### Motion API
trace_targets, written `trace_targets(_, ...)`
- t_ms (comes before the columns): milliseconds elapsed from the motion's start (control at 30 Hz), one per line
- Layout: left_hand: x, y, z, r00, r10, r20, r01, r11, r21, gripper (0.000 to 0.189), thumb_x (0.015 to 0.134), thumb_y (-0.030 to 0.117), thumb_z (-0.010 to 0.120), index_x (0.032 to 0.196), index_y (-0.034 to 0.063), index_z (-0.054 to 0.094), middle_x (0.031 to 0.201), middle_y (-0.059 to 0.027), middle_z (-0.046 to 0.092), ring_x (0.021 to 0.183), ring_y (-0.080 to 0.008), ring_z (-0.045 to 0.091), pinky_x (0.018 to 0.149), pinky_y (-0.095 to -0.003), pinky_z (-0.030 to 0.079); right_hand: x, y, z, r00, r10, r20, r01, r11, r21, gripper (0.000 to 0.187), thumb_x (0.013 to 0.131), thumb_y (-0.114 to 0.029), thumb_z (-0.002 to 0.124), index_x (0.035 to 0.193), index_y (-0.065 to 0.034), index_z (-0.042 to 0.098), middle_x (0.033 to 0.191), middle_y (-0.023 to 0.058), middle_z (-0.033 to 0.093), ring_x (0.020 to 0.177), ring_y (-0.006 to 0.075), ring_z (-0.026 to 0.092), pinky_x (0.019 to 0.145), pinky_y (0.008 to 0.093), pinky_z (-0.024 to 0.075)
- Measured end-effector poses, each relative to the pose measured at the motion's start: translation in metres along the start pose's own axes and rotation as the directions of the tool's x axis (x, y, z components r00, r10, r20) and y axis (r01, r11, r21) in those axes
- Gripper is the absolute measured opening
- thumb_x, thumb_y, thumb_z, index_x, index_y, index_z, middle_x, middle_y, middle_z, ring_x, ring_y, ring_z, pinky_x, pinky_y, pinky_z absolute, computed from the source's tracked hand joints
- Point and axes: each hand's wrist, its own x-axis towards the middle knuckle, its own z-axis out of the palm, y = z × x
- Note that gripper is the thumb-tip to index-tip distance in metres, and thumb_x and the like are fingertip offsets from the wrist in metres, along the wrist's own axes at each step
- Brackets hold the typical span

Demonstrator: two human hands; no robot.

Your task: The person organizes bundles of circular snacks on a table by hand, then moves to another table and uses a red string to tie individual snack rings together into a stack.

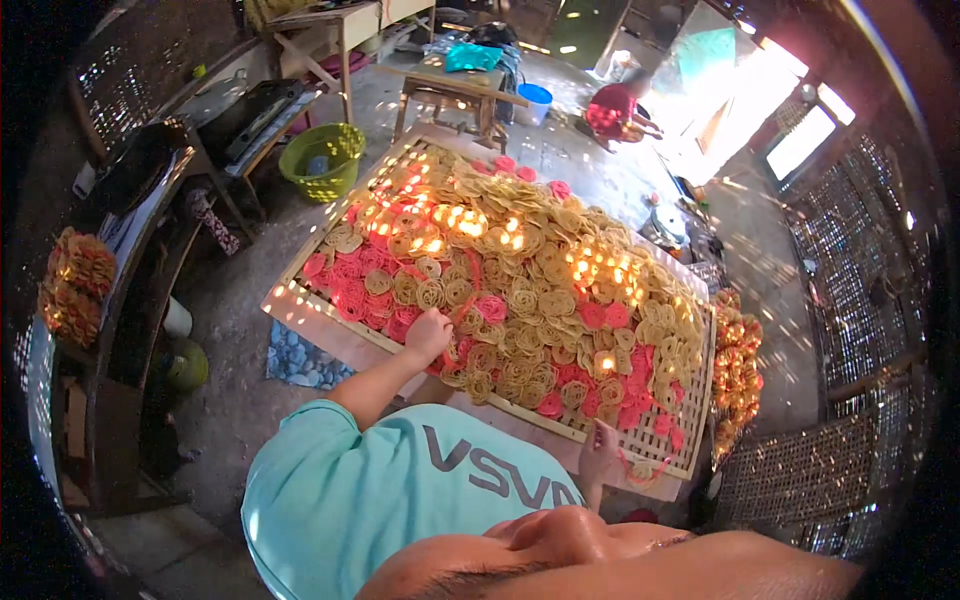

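Before me lies a slatted rack [652,442] heaped with tan coiled noodle-like discs [521,294] and pink ones [352,266]. At its near edge, left of the middle, my left hand [429,335] has its fingers drawn together at a red string [465,307] that runs over the discs. My right hand [597,450] is farther right, its fingers up at the rack's near rim, below some tan discs. Beside it another red string [661,472] loops over the slats with a tan disc on it. What the right fingers hold is too small to tell.
Bunches of strung discs hang at the left [77,285] and right [737,367]. Beyond the rack are a green basin [322,161], a wooden bench [420,82] and a blue-rimmed bucket [533,103]. A person in red [613,112] crouches near the bright doorway.
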Motion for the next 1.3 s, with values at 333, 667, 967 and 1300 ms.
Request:
trace_targets(333,0.029,0.135,-0.071,0.931,0.157,0.330,0.230,0.449,-0.863,0.027,0.087,0.026,0.052,0.102,0.0038,0.056,0.089,0.0015,0.059,0.076,-0.0066,0.052,0.069,-0.0230,0.042,0.088,-0.175,0.062,0.882,-0.457,0.112,0.378,0.829,0.412,0.045,0.076,-0.011,0.061,0.118,-0.0033,0.046,0.106,0.0157,0.056,0.100,0.0263,0.053,0.084,0.0321,0.0416)
trace_targets(667,0.065,0.129,-0.131,0.952,0.188,0.241,0.303,-0.466,-0.831,0.018,0.088,0.024,0.048,0.088,0.0069,0.051,0.070,-0.0001,0.054,0.064,-0.0098,0.054,0.061,-0.0256,0.048,0.106,-0.184,0.041,0.649,-0.250,0.719,-0.553,0.495,0.671,0.040,0.086,-0.008,0.049,0.124,-0.0035,0.038,0.089,0.0044,0.057,0.080,0.0122,0.056,0.071,0.0252,0.0466)
trace_targets(967,0.067,0.148,-0.098,0.967,0.116,0.226,0.253,-0.376,-0.891,0.012,0.085,0.023,0.054,0.093,0.0135,0.050,0.073,0.0012,0.055,0.057,-0.0072,0.051,0.053,-0.0216,0.048,0.078,-0.183,0.067,0.787,-0.248,0.564,-0.278,0.674,0.684,0.029,0.083,-0.007,0.054,0.111,-0.0026,0.052,0.084,0.0039,0.056,0.072,0.0102,0.054,0.065,0.0224,0.0454)
trace_targets(1300,0.110,0.072,-0.170,0.979,0.157,0.133,0.153,-0.122,-0.981,0.034,0.085,0.030,0.053,0.113,0.0109,0.051,0.086,0.0006,0.058,0.066,-0.0065,0.052,0.058,-0.0220,0.047,0.041,-0.112,0.042,0.924,-0.152,0.350,0.073,0.970,0.231,0.013,0.074,-0.007,0.060,0.086,-0.0014,0.062,0.076,0.0096,0.058,0.067,0.0185,0.055,0.059,0.0285,0.0439)
